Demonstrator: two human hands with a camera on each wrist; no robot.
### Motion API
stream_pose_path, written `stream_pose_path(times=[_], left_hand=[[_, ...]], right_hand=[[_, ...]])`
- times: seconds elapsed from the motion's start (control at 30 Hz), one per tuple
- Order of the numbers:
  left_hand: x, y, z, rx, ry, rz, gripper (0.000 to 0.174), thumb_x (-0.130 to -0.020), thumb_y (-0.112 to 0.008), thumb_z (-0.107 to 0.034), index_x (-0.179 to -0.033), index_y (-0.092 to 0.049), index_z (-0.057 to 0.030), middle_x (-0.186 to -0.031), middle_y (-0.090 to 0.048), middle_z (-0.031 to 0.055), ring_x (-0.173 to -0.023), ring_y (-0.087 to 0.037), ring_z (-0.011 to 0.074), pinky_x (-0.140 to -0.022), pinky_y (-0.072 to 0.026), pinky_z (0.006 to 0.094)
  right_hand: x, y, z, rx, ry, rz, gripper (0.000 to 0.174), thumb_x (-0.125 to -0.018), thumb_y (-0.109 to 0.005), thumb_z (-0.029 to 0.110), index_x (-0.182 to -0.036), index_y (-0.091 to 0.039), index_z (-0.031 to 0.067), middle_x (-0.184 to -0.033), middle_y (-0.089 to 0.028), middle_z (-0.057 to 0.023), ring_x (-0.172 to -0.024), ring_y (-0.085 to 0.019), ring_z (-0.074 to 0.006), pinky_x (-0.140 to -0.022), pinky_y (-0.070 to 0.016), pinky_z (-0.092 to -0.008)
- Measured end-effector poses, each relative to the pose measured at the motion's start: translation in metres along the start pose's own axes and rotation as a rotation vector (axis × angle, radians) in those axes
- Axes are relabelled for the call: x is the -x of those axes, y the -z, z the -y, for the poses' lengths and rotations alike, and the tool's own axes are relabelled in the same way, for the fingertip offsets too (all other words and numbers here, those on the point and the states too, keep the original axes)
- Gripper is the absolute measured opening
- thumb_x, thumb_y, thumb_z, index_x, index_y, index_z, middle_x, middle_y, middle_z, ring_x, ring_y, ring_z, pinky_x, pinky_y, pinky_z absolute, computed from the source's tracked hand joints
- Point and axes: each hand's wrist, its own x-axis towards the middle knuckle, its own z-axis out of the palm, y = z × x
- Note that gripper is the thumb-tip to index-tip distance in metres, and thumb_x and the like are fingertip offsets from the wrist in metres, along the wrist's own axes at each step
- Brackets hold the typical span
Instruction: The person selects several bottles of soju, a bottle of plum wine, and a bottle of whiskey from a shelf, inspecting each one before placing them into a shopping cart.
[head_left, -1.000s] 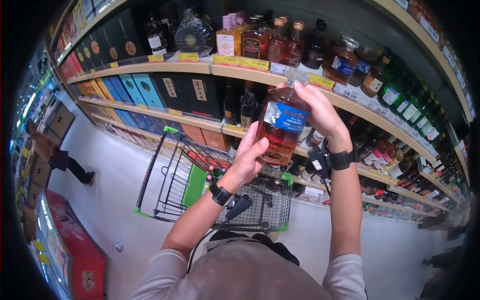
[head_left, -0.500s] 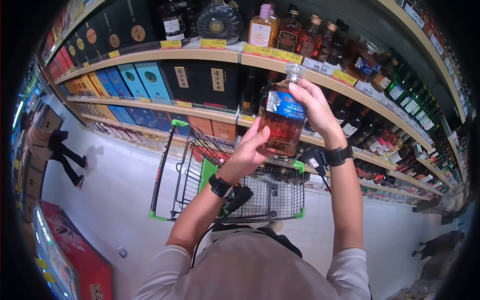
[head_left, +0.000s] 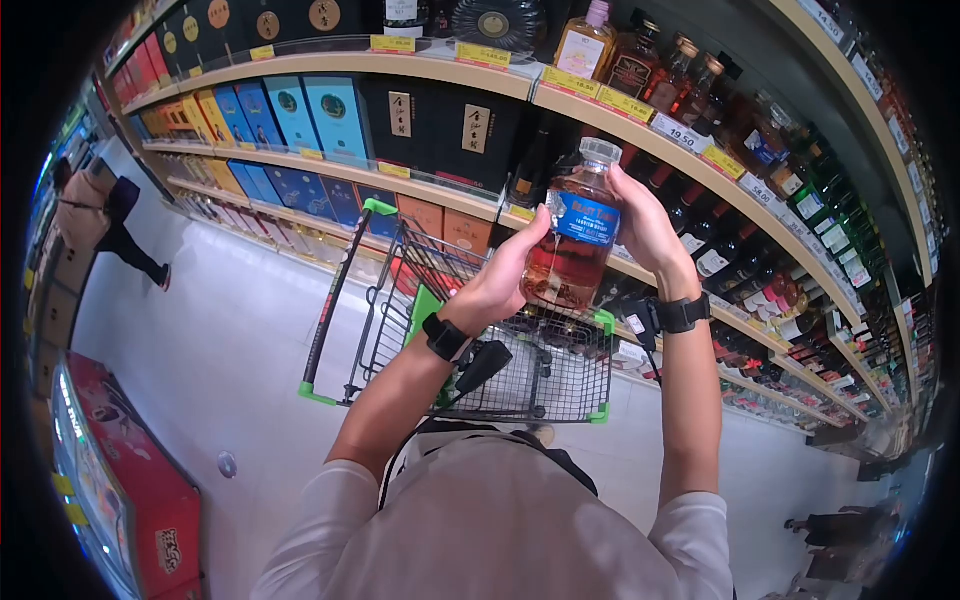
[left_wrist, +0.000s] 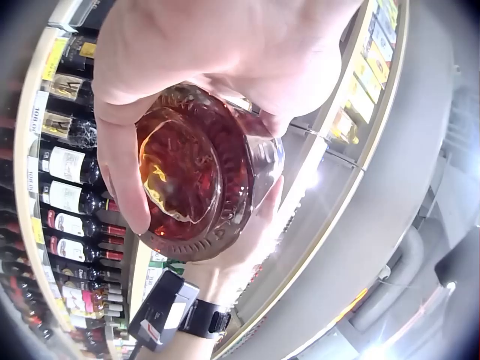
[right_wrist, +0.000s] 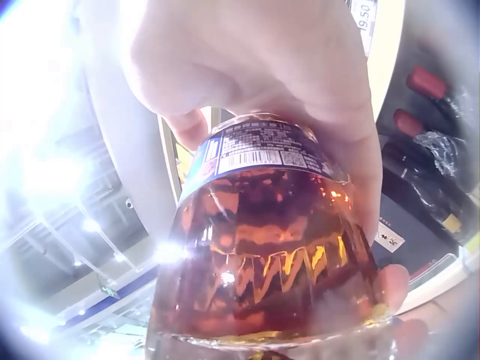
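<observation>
In the head view, a whisky bottle (head_left: pixel 566 270) of amber liquor stands nearly upright in front of the shelves, its blue label (head_left: pixel 582 217) facing me and a clear stopper (head_left: pixel 599 151) on top. My left hand (head_left: pixel 497 280) grips its lower left side. Around its upper right side and shoulder curls my right hand (head_left: pixel 645 220). Seen from below in the left wrist view, the thick glass base (left_wrist: pixel 184 176) lies between the left thumb and fingers. The right wrist view shows a barcode on the back label (right_wrist: pixel 259 154), under the right hand (right_wrist: pixel 262 60).
Behind the bottle, a curved shelf (head_left: pixel 470 75) carries liquor bottles, boxed spirits and price tags. Below my hands stands a shopping cart (head_left: pixel 560 385) with green corners. Left of it are a red display case (head_left: pixel 150 480) and a person (head_left: pixel 95 215) in the aisle.
The view has turned left, so the shelves slide rightward. Both hands keep hold of the bottle, which sits slightly further right in view. The person at the left has changed stance.
</observation>
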Motion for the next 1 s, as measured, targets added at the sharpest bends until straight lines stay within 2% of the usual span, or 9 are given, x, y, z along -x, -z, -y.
stream_pose_path(times=[0.17, 0.27, 0.4, 0.5, 0.53, 0.63, 0.8, 0.9, 1.0], left_hand=[[0.003, 0.003, -0.001, 0.024, -0.010, -0.063, 0.062, -0.106, -0.037, -0.054, -0.140, -0.047, -0.0036, -0.132, -0.060, 0.0166, -0.121, -0.061, 0.0274, -0.102, -0.0510, 0.0442], [0.005, 0.004, -0.001, 0.007, -0.013, -0.061, 0.065, -0.107, -0.025, -0.056, -0.144, -0.043, -0.0052, -0.135, -0.058, 0.0181, -0.120, -0.062, 0.0317, -0.100, -0.0528, 0.0505], [0.010, 0.006, -0.003, 0.076, -0.009, -0.085, 0.069, -0.105, -0.024, -0.060, -0.143, -0.046, -0.0071, -0.132, -0.060, 0.0210, -0.113, -0.065, 0.0370, -0.093, -0.0556, 0.0556], [0.008, 0.019, 0.000, 0.235, 0.050, 0.143, 0.073, -0.103, -0.023, -0.063, -0.141, -0.047, -0.0058, -0.125, -0.063, 0.0230, -0.103, -0.068, 0.0421, -0.085, -0.0580, 0.0570], [0.008, 0.017, 0.000, 0.337, 0.093, 0.087, 0.083, -0.099, -0.021, -0.070, -0.141, -0.046, -0.0033, -0.119, -0.064, 0.0287, -0.095, -0.069, 0.0479, -0.080, -0.0588, 0.0574], [0.010, 0.029, 0.001, 0.483, 0.189, 0.402, 0.088, -0.098, -0.022, -0.073, -0.141, -0.046, -0.0009, -0.121, -0.063, 0.0271, -0.102, -0.067, 0.0468, -0.087, -0.0553, 0.0617], [0.011, 0.035, 0.004, 0.569, 0.201, 0.503, 0.090, -0.097, -0.024, -0.074, -0.142, -0.046, 0.0006, -0.122, -0.061, 0.0333, -0.102, -0.064, 0.0549, -0.082, -0.0558, 0.0629], [0.013, 0.041, 0.007, 0.596, 0.255, 0.491, 0.093, -0.094, -0.029, -0.074, -0.142, -0.043, 0.0048, -0.118, -0.057, 0.0423, -0.096, -0.064, 0.0596, -0.072, -0.0590, 0.0611], [0.013, 0.047, 0.010, 0.587, 0.265, 0.552, 0.095, -0.093, -0.025, -0.078, -0.144, -0.044, 0.0001, -0.122, -0.056, 0.0416, -0.102, -0.062, 0.0592, -0.077, -0.0572, 0.0619]], right_hand=[[0.006, -0.011, -0.003, 0.071, 0.048, 0.045, 0.050, -0.103, -0.054, 0.039, -0.139, -0.051, 0.0046, -0.133, -0.059, -0.0072, -0.122, -0.055, -0.0154, -0.105, -0.0429, -0.0334], [0.001, -0.002, -0.015, -0.030, 0.079, 0.113, 0.049, -0.104, -0.054, 0.035, -0.142, -0.047, 0.0041, -0.136, -0.057, -0.0072, -0.126, -0.052, -0.0159, -0.108, -0.0394, -0.0336], [0.006, -0.010, -0.029, -0.161, 0.086, 0.154, 0.053, -0.104, -0.053, 0.033, -0.147, -0.040, 0.0051, -0.139, -0.055, -0.0080, -0.128, -0.050, -0.0176, -0.109, -0.0387, -0.0360], [0.011, -0.021, -0.026, -0.156, 0.090, 0.159, 0.059, -0.102, -0.058, 0.037, -0.148, -0.038, 0.0052, -0.139, -0.054, -0.0088, -0.129, -0.050, -0.0188, -0.109, -0.0385, -0.0371], [0.008, -0.018, -0.030, -0.167, 0.085, 0.169, 0.064, -0.099, -0.061, 0.039, -0.148, -0.039, 0.0046, -0.139, -0.054, -0.0091, -0.130, -0.050, -0.0197, -0.110, -0.0382, -0.0381], [0.009, -0.023, -0.030, -0.175, 0.082, 0.222, 0.064, -0.100, -0.060, 0.039, -0.149, -0.038, 0.0038, -0.140, -0.053, -0.0091, -0.130, -0.050, -0.0196, -0.110, -0.0379, -0.0381], [0.014, -0.033, -0.028, -0.165, 0.121, 0.224, 0.065, -0.101, -0.058, 0.038, -0.150, -0.037, 0.0011, -0.142, -0.052, -0.0102, -0.131, -0.049, -0.0197, -0.111, -0.0355, -0.0369], [0.016, -0.033, -0.026, -0.194, 0.107, 0.241, 0.070, -0.097, -0.066, 0.035, -0.150, -0.035, 0.0001, -0.142, -0.052, -0.0112, -0.132, -0.048, -0.0201, -0.112, -0.0353, -0.0372], [0.016, -0.027, -0.034, -0.082, 0.205, 0.288, 0.080, -0.091, -0.075, 0.032, -0.151, -0.034, -0.0008, -0.143, -0.051, -0.0124, -0.133, -0.048, -0.0205, -0.112, -0.0361, -0.0372]])
